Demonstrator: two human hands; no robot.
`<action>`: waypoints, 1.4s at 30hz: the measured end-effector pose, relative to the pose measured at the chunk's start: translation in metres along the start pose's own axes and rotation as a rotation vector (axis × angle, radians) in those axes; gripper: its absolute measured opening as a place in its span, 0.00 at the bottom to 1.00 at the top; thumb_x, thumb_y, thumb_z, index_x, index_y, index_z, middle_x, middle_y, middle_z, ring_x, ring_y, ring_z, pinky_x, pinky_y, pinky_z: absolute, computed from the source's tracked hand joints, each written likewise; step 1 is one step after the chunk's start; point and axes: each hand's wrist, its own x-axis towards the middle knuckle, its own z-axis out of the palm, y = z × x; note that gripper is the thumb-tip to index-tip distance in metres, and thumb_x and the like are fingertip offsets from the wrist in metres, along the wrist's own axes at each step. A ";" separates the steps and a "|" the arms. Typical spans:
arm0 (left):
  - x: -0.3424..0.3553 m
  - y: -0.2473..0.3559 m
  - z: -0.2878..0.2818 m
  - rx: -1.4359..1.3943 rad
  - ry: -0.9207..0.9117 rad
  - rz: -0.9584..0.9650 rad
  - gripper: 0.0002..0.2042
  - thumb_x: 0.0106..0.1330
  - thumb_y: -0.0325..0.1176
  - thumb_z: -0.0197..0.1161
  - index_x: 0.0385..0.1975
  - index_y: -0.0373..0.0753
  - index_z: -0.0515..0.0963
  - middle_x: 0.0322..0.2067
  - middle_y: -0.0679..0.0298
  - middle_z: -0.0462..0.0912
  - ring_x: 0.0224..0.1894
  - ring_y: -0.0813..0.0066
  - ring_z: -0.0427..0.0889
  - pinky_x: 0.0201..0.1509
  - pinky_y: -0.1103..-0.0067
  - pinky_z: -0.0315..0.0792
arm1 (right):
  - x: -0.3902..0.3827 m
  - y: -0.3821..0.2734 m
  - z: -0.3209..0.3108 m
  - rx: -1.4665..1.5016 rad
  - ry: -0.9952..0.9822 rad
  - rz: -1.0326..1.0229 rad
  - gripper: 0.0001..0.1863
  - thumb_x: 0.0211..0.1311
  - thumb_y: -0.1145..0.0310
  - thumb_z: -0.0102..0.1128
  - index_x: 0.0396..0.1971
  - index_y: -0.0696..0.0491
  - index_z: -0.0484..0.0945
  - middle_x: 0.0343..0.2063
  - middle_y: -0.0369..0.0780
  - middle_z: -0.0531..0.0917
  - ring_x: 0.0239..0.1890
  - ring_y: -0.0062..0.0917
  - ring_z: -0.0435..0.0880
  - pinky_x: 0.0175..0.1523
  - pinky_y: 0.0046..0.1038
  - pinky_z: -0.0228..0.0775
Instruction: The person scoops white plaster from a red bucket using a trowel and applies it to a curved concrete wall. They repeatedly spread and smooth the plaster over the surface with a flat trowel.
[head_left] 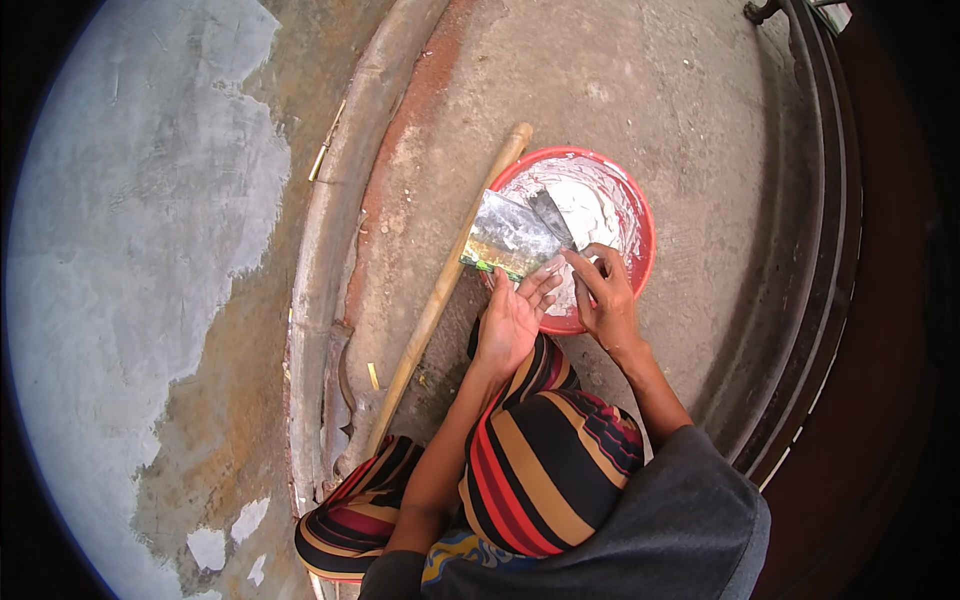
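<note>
Over a red basin (650, 215) of white paste (595, 200), a flat rectangular metal plate (510, 232) is tilted, with smears on its face and a green strip along its near edge. My left hand (512, 325), palm turned up, holds the plate at that near edge, its thumb against the strip and its fingers loosely curled by the near corner. My right hand (608, 300) closes on a putty knife (550, 214), whose handle is mostly hidden by the fingers. The knife's dark blade lies over the plate's right side; contact between them cannot be made out.
A long wooden handle (440, 290) lies along the basin's left side on the rough concrete floor (560, 70). Left of it runs a raised curb (335, 210), with a patchy grey-coated surface (150, 200) beyond. A dark metal rail (825, 250) curves along the right.
</note>
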 end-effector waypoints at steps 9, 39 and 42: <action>0.004 -0.003 -0.012 0.151 -0.041 0.031 0.31 0.77 0.57 0.32 0.62 0.33 0.62 0.60 0.53 0.73 0.59 0.67 0.72 0.61 0.73 0.65 | 0.005 0.004 -0.009 -0.020 0.053 0.005 0.27 0.51 0.89 0.60 0.52 0.51 0.80 0.43 0.43 0.74 0.29 0.24 0.73 0.33 0.26 0.68; 0.003 -0.005 -0.001 0.011 0.028 0.105 0.23 0.78 0.40 0.44 0.66 0.32 0.58 0.65 0.53 0.65 0.68 0.65 0.63 0.72 0.71 0.58 | -0.009 -0.025 -0.021 0.713 -0.090 0.579 0.21 0.76 0.66 0.46 0.66 0.52 0.66 0.24 0.31 0.72 0.24 0.11 0.70 0.29 0.16 0.63; 0.003 -0.010 0.003 0.043 -0.010 0.140 0.22 0.77 0.39 0.45 0.66 0.37 0.59 0.63 0.57 0.68 0.65 0.68 0.67 0.68 0.71 0.61 | -0.005 -0.032 -0.022 0.750 -0.083 0.576 0.22 0.77 0.64 0.45 0.67 0.52 0.64 0.24 0.31 0.72 0.24 0.11 0.70 0.28 0.17 0.63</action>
